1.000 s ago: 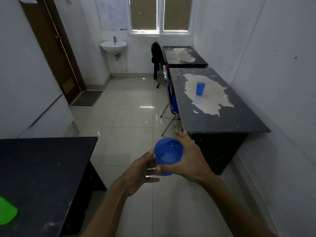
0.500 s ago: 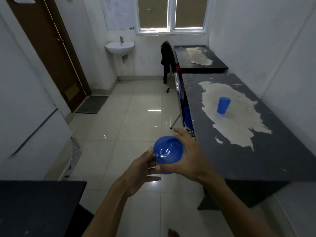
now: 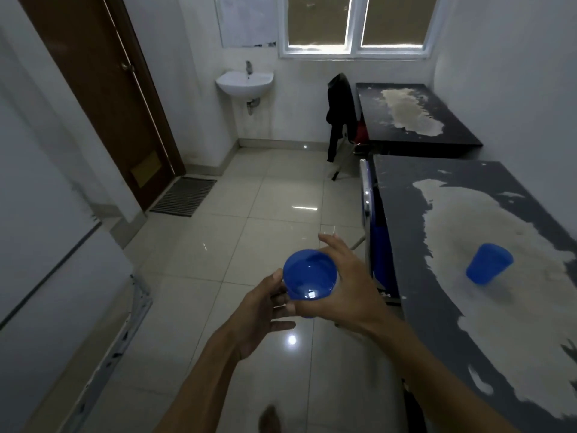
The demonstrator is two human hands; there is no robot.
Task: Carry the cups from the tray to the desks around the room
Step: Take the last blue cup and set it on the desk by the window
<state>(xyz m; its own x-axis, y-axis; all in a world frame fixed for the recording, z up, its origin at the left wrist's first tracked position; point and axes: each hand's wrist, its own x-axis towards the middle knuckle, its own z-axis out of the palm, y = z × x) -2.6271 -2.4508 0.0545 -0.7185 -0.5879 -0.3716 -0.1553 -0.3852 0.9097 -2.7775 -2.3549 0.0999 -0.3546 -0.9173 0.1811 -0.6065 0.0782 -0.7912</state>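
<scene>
A blue cup [image 3: 310,278] sits upright in mid-air over the tiled floor [image 3: 249,220], its mouth facing up toward the camera and its long axis close to vertical, so only the rim and inside show well. The right hand [image 3: 346,285] wraps around its right and far side with the fingers curled over the wall, while the left hand [image 3: 265,307] closes in from the near left, thumb against the rim and fingers under the base; both hands hold this one cup, neither spread wide. Something pale glints inside the cup, though whether it is liquid or only reflected light is hard to tell. Just to the right lies the near desk [image 3: 468,354], dark with a large worn pale patch, and a second blue cup [image 3: 488,267] already stands on it, well apart from the hands. That desk looks served, so the likely target is the far desk [image 3: 415,117] against the right wall under the window [image 3: 352,23], which shows no cup. It lies ahead and to the right of the carried cup, so the right hand is the nearer one for setting it down, keeping the cup vertical. A chair draped with a dark jacket [image 3: 340,110] stands at that desk's left edge, and a sink [image 3: 245,82] and door [image 3: 103,98] lie to the far left.
</scene>
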